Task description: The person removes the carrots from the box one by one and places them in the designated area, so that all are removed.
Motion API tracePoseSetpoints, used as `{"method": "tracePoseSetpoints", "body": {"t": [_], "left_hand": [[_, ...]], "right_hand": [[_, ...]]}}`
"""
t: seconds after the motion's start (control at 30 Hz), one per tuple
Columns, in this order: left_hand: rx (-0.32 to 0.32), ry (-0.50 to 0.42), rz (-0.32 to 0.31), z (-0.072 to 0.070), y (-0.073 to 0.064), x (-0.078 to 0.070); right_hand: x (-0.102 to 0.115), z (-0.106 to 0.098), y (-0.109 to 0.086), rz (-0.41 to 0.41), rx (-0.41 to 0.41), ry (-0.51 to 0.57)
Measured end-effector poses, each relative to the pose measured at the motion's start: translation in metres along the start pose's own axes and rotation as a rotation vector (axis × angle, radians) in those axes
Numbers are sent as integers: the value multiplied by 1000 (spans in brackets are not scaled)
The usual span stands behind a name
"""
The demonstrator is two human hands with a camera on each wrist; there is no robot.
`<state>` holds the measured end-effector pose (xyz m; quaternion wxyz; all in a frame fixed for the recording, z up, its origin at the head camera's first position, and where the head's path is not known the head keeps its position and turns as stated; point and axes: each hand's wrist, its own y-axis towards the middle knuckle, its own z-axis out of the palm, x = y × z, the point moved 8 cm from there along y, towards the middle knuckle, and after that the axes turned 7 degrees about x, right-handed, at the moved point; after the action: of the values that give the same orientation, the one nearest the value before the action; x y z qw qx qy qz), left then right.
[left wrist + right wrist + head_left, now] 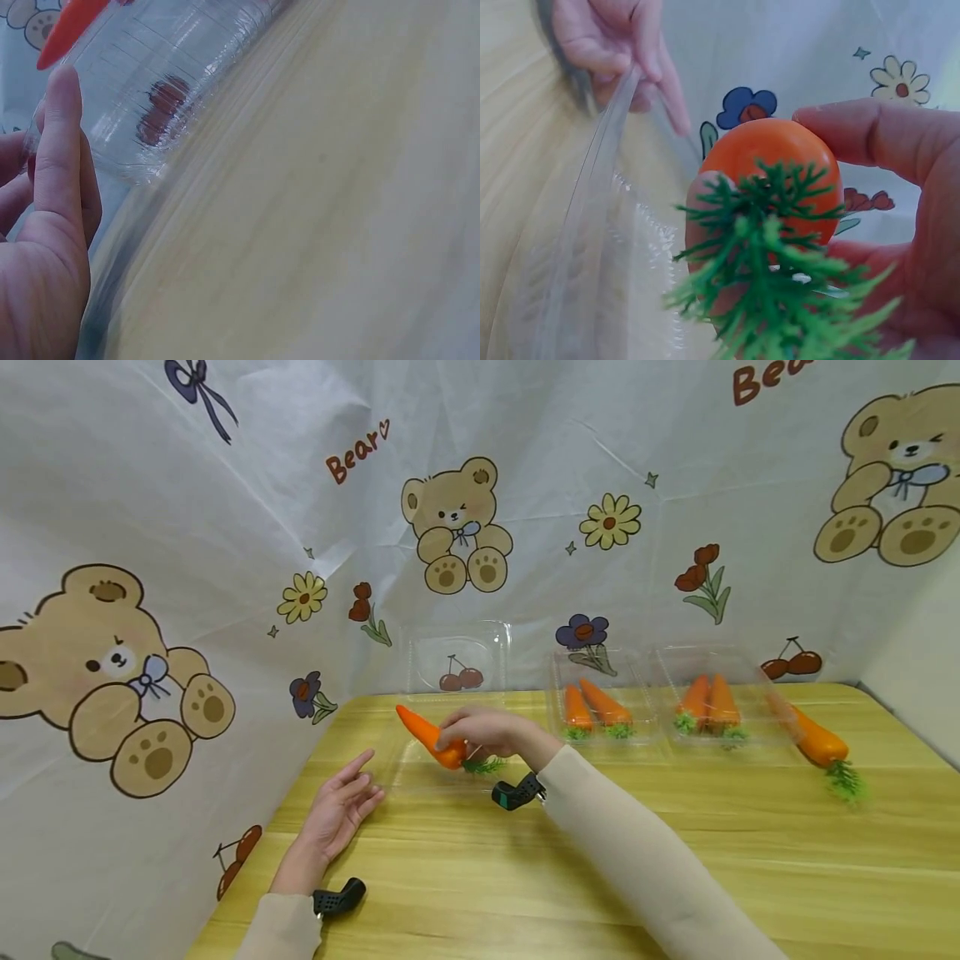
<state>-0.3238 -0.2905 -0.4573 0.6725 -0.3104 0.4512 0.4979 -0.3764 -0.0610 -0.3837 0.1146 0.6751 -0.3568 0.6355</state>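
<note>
The left hand (341, 810) is near the table's left edge, its fingers extended and loosely spread around nothing, the fingertips just beside the near left corner of an open clear plastic clamshell container (405, 785); whether they touch its rim I cannot tell. The right hand (487, 735) grasps an orange toy carrot (422, 732) by its thick end between thumb and fingers, holding it over the container's base, with the tip pointing up and to the left and the green top hanging out on the right. From the left, the bear-print cloth (142, 435) runs along the slanting left edge of the wood-grain table (600, 860) and behind its back edge, with the left hand near that side. The clamshell's raised lid (501, 652) stands at the back edge in front of the cloth. Right of it, past a strip of wood, a clear plastic box (641, 727) holds two carrots (592, 706), and close beside it another clear plastic box (765, 735) holds two more carrots (708, 703). Farther right, a loose carrot (821, 742) lies at that box's right side, its leaves toward the front. A wide stretch of tabletop lies in front of the boxes, crossed by the right sleeve (637, 843), and more wood extends between the loose carrot and the right edge.
</note>
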Motion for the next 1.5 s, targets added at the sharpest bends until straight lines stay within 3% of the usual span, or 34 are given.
{"method": "tracePoseSetpoints", "body": {"t": [0.7, 1.17, 1.5], "left_hand": [[-14, 0, -4, 0, 2, 0], [-8, -14, -1, -2, -3, 2], [-12, -4, -7, -2, 1, 1]], "right_hand": [[9, -2, -46, -90, 38, 54], [-14, -17, -73, -98, -17, 68], [-34, -37, -101, -83, -82, 89]]}}
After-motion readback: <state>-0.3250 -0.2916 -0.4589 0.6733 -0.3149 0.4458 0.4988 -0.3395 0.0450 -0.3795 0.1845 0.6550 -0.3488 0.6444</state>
